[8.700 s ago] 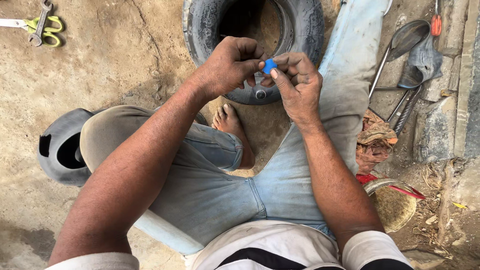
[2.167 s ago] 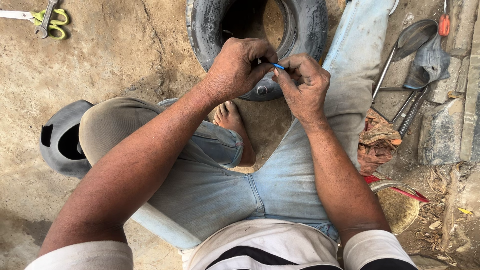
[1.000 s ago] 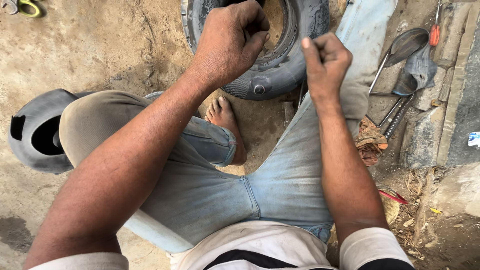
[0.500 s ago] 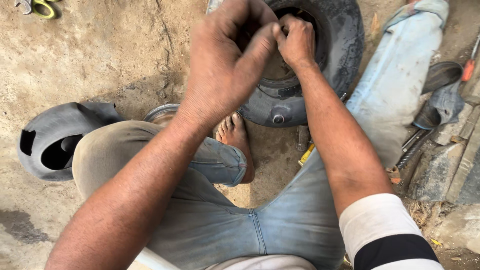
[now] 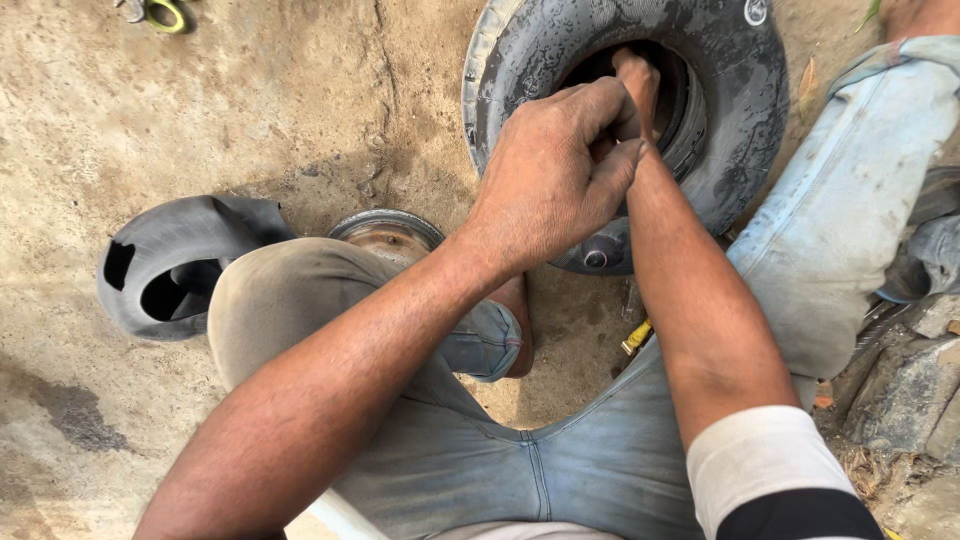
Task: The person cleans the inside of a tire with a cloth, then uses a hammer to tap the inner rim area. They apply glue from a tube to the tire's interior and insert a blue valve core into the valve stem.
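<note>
A small black tyre (image 5: pixel 745 95) lies on the dirt in front of me. My right hand (image 5: pixel 638 80) reaches down into its centre hole, and its fingers are hidden inside. My left hand (image 5: pixel 555 170) hovers over the tyre's near rim with its fingers curled shut against my right wrist. I cannot tell whether anything is in it. The small blue thing from before is not in sight.
A torn piece of black rubber tube (image 5: pixel 170 270) lies at the left by my knee, with a round metal can (image 5: pixel 385 232) beside it. Yellow-handled tools (image 5: pixel 165 12) lie at the top left. Stones (image 5: pixel 905 390) line the right edge. My bare foot (image 5: pixel 517 325) rests below the tyre.
Both hands moved forward from in front of the tyre to its hole. My right hand went down inside and my head leaned closer. The blue thing is no longer seen.
</note>
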